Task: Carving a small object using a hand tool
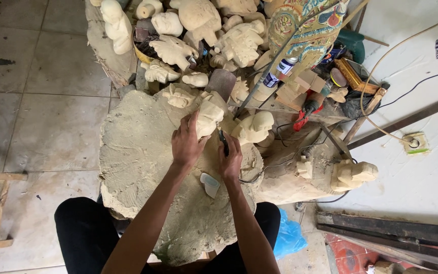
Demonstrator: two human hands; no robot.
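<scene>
Pale unpainted wood fills the view from above; a person in black trousers sits at the near edge of a broad, rough, dust-coloured slab of tree trunk (138,152) that serves as the bench. Left hand (187,143) has its fingers wrapped around a small pale wooden carved figure (209,117), holding it against the slab near its far edge; right hand (230,160) is just beside it, fingers closed around a thin dark-handled carving tool (223,142) whose tip meets the figure's lower side. A small white cup-like container (210,184) lies on the slab between the wrists; a rounded pale carved head (254,127) sits just right of the hands at the slab's right edge. Beyond the far edge, a crowded heap of unfinished pale carvings (204,35) leaves little free room; the slab's left half is bare. At the far right of the heap stand a white spray can with a blue band (279,71) and a brightly painted carved panel in green, red and yellow (305,25). Grey floor tiles (31,101) lie open to the left; a crumpled blue plastic bag (287,238) rests on the floor by the right knee.
</scene>
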